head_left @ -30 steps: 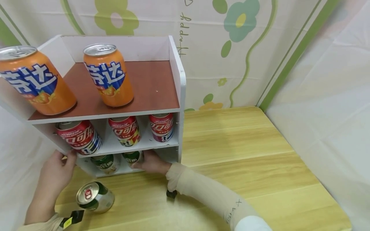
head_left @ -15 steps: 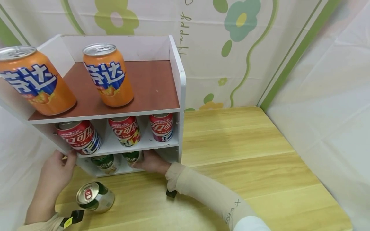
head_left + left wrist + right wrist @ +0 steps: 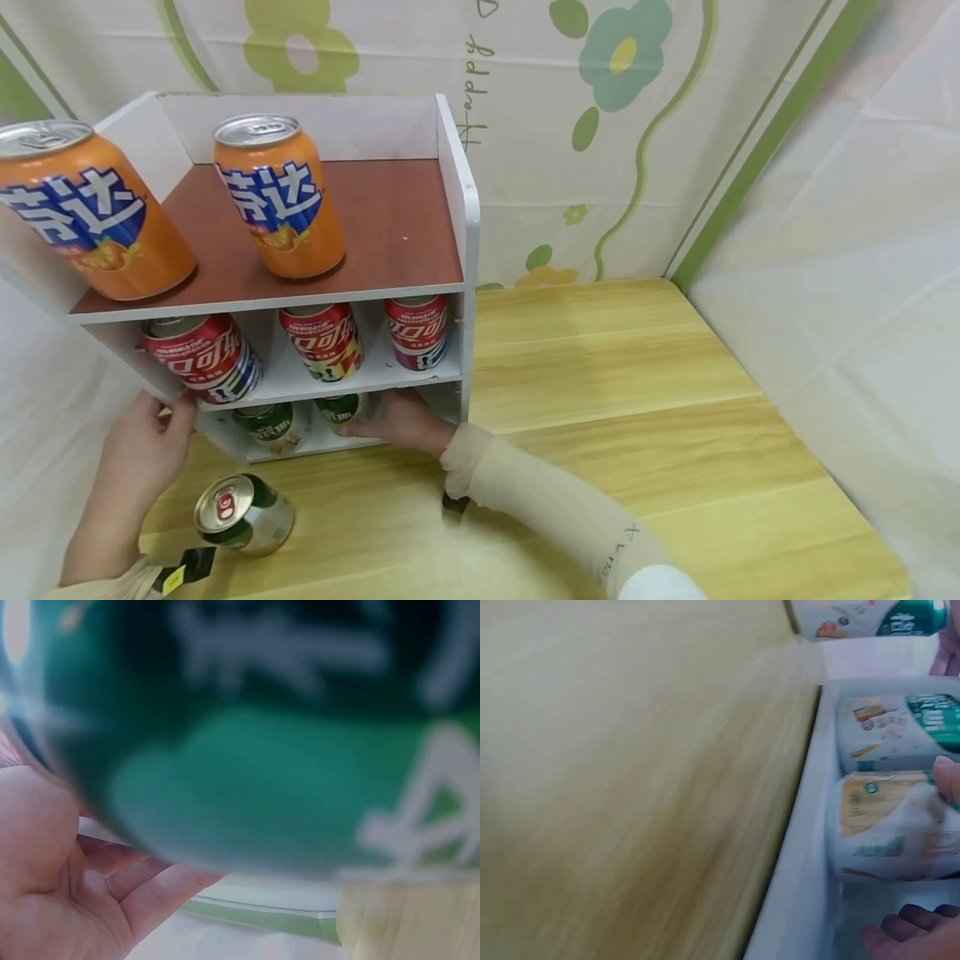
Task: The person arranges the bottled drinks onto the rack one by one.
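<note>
A white shelf [image 3: 468,333] holds cans on three levels. My left hand [image 3: 146,450] grips its left front edge, thumb and index finger at the panel. On the bottom level stand two green-and-white drink cans; the right one [image 3: 337,408] is beside my right hand [image 3: 405,421]. In the right wrist view, the thumb overlaps that can [image 3: 889,825] while the other fingers [image 3: 911,930] lie loosely apart from it. A third green-and-white can [image 3: 258,517] stands on the table below my left hand; it fills much of the left wrist view.
Two orange cans [image 3: 281,200] stand on the brown top level [image 3: 390,225]. Several red cola cans [image 3: 322,342] line the middle level, close above my right hand. The wooden table [image 3: 600,400] extends to the right, with a flowered cloth [image 3: 525,150] behind.
My right hand and forearm have shifted slightly right, and the fingers have drawn a little away from the bottom-level can. The left hand keeps its place on the shelf.
</note>
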{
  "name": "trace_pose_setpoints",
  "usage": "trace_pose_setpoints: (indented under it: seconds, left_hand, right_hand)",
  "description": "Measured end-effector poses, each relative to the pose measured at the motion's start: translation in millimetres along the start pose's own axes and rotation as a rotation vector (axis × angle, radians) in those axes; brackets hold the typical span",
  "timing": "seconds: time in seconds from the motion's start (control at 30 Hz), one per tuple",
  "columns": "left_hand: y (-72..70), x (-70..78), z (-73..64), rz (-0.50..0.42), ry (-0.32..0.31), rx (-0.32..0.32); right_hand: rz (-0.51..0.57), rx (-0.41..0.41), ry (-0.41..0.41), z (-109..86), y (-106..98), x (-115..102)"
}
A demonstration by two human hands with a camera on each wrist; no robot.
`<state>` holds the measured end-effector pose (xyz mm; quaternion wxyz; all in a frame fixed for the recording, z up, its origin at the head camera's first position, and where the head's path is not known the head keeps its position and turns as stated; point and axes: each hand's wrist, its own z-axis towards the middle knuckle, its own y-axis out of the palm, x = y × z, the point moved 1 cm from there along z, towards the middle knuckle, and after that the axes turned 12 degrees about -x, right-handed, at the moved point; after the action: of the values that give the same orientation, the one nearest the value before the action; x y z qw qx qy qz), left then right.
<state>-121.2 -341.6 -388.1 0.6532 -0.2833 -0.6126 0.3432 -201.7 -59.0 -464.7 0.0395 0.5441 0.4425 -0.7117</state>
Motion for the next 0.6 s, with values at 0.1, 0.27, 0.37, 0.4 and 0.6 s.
trace_pose_setpoints:
  seconds: [0.1, 0.27, 0.37, 0.4, 0.6]
  left_hand:
    - [-0.3, -0.2, 0.0, -0.001, -0.006, -0.007]
    - [0.2, 0.2, -0.3, -0.004, -0.015, -0.01]
    - [0.2, 0.2, -1.4, -0.008, -0.016, -0.007]
    - [0.2, 0.3, -1.7, -0.009, -0.015, -0.005]
    - [1.0, -0.3, -1.6, -0.011, -0.007, 0.003]
  right_hand:
    - [-0.002, -0.008, -0.024, -5.8, -5.4, -6.0]
    - [-0.073, -0.051, -0.02, -20.3, -16.1, -19.2]
    - [-0.078, -0.087, 0.009, -30.2, -22.0, -25.8]
    - [-0.075, -0.098, 0.015, -33.6, -24.0, -28.0]
    - [-0.109, -0.156, 0.011, -56.5, -36.4, -37.1]
